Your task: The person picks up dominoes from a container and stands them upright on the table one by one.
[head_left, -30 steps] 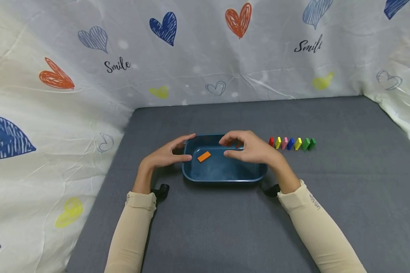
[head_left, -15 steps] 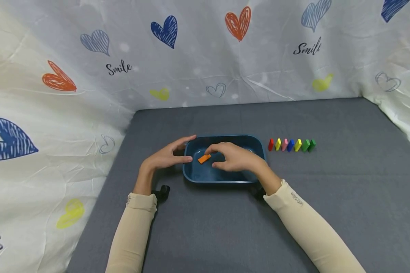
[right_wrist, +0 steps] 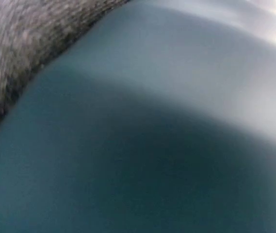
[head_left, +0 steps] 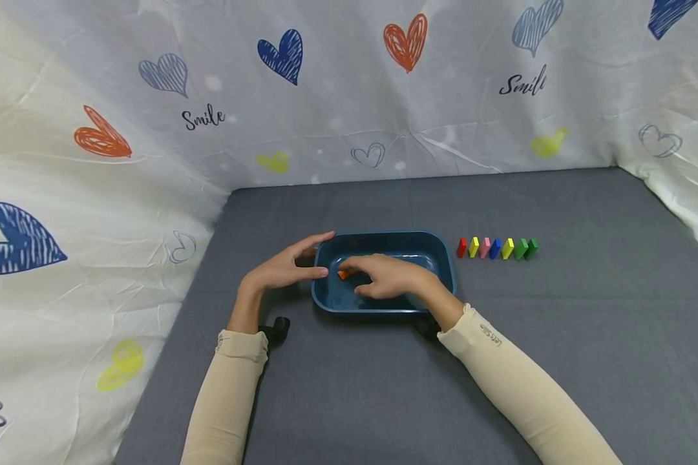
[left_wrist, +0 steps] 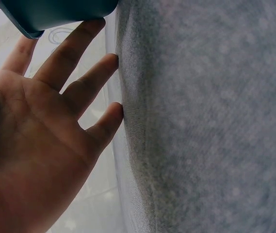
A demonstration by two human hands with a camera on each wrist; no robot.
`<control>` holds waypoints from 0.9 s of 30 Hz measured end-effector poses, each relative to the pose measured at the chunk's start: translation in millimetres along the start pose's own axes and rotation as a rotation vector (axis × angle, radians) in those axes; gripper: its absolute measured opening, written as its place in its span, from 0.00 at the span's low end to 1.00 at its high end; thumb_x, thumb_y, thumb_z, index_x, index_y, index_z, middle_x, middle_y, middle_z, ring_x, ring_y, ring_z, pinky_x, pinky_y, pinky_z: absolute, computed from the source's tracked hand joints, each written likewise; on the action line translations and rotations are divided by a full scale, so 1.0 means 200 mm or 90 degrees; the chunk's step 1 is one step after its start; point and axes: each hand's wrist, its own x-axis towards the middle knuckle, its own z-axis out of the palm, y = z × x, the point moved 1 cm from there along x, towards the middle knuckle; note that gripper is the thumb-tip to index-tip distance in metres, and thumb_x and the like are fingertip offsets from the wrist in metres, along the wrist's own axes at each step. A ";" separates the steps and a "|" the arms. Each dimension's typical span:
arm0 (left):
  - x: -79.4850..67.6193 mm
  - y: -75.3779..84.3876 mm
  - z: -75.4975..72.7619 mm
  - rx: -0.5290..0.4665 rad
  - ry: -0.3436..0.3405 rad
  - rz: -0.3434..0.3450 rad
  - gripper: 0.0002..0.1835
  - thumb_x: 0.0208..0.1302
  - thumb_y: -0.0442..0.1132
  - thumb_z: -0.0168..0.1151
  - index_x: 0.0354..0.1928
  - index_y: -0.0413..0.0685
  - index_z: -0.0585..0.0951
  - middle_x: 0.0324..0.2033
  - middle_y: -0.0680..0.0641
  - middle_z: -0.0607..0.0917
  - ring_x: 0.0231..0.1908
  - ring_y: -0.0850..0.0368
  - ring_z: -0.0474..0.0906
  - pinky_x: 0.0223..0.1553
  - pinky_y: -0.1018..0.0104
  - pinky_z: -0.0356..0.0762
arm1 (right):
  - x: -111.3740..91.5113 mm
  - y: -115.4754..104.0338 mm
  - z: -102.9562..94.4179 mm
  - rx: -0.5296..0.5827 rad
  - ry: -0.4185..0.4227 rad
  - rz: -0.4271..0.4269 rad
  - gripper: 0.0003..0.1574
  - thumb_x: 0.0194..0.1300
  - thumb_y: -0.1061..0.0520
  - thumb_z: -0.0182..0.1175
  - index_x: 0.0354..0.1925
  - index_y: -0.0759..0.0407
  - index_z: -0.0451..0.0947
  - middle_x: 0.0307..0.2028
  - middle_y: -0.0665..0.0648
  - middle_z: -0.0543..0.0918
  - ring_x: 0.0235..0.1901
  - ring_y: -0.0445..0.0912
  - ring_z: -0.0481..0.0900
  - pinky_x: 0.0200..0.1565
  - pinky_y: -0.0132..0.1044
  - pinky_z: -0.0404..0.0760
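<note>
My left hand [head_left: 279, 266] is at the left end of a blue rectangular tray [head_left: 384, 312], thumb over the near part of the rim and index finger at the far corner. In the left wrist view its fingers [left_wrist: 62, 60] spread fairly straight against the tray's underside [left_wrist: 65, 12]. Inside the tray, my right hand [head_left: 392, 276] reaches over a small orange domino block [head_left: 344, 274], now partly hidden under the fingers. The right thumb stands apart from the block. Only the blurred tray wall [right_wrist: 128, 145] fills most of the right wrist view.
To the right of the tray stands a row of several coloured blocks, from a red block [head_left: 461, 247] to a green block [head_left: 532, 247]. They are on a grey cloth-covered table [head_left: 384, 387]. A white curtain [head_left: 337, 97] with printed hearts hangs behind and at the left.
My right hand has moved left and down into the tray, from above its right half to over the orange domino block. The left hand has stayed at the tray's left end.
</note>
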 end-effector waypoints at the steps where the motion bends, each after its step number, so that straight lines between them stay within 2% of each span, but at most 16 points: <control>1: 0.00 0.00 0.00 0.000 0.000 0.001 0.42 0.70 0.47 0.66 0.79 0.75 0.56 0.81 0.55 0.53 0.77 0.38 0.56 0.71 0.30 0.60 | 0.00 0.00 0.00 -0.006 0.000 0.004 0.34 0.73 0.60 0.59 0.74 0.62 0.65 0.69 0.60 0.75 0.68 0.55 0.73 0.69 0.54 0.72; 4: 0.00 0.00 0.00 -0.002 0.002 -0.003 0.42 0.70 0.47 0.67 0.80 0.74 0.56 0.81 0.55 0.53 0.78 0.38 0.55 0.71 0.30 0.59 | -0.02 0.00 -0.01 -0.007 0.002 0.011 0.34 0.73 0.61 0.59 0.73 0.63 0.65 0.69 0.60 0.75 0.69 0.54 0.73 0.70 0.54 0.71; 8: 0.00 0.00 0.00 -0.004 0.005 -0.009 0.42 0.70 0.47 0.67 0.80 0.72 0.56 0.80 0.55 0.53 0.77 0.38 0.56 0.71 0.30 0.59 | -0.07 0.02 -0.03 0.028 0.006 0.007 0.34 0.72 0.62 0.59 0.73 0.64 0.65 0.69 0.62 0.76 0.69 0.55 0.74 0.69 0.55 0.72; 14: 0.00 0.00 0.00 -0.002 0.004 -0.012 0.42 0.70 0.49 0.67 0.79 0.73 0.57 0.80 0.55 0.53 0.77 0.38 0.57 0.71 0.30 0.59 | -0.12 0.05 -0.08 0.084 0.074 0.008 0.33 0.70 0.62 0.64 0.70 0.62 0.69 0.65 0.61 0.80 0.65 0.55 0.77 0.61 0.57 0.78; 17: 0.01 0.00 0.00 0.001 0.004 -0.012 0.42 0.69 0.49 0.67 0.80 0.72 0.56 0.80 0.55 0.54 0.77 0.38 0.57 0.71 0.30 0.60 | -0.12 0.05 -0.09 0.096 0.092 -0.003 0.32 0.69 0.61 0.65 0.69 0.61 0.71 0.64 0.61 0.81 0.63 0.55 0.78 0.60 0.58 0.78; 21: 0.00 -0.01 0.00 0.003 0.006 -0.009 0.42 0.69 0.49 0.67 0.80 0.71 0.56 0.80 0.54 0.54 0.77 0.39 0.57 0.71 0.31 0.60 | -0.09 0.06 -0.07 0.107 0.089 -0.014 0.31 0.69 0.58 0.66 0.67 0.62 0.72 0.64 0.62 0.80 0.63 0.56 0.78 0.61 0.58 0.77; 27: 0.01 -0.01 -0.01 0.009 0.002 -0.009 0.42 0.70 0.50 0.67 0.80 0.72 0.56 0.80 0.55 0.53 0.77 0.39 0.57 0.71 0.31 0.60 | -0.06 0.09 -0.04 0.125 0.081 -0.002 0.31 0.68 0.56 0.68 0.67 0.61 0.74 0.64 0.59 0.80 0.62 0.55 0.77 0.63 0.57 0.75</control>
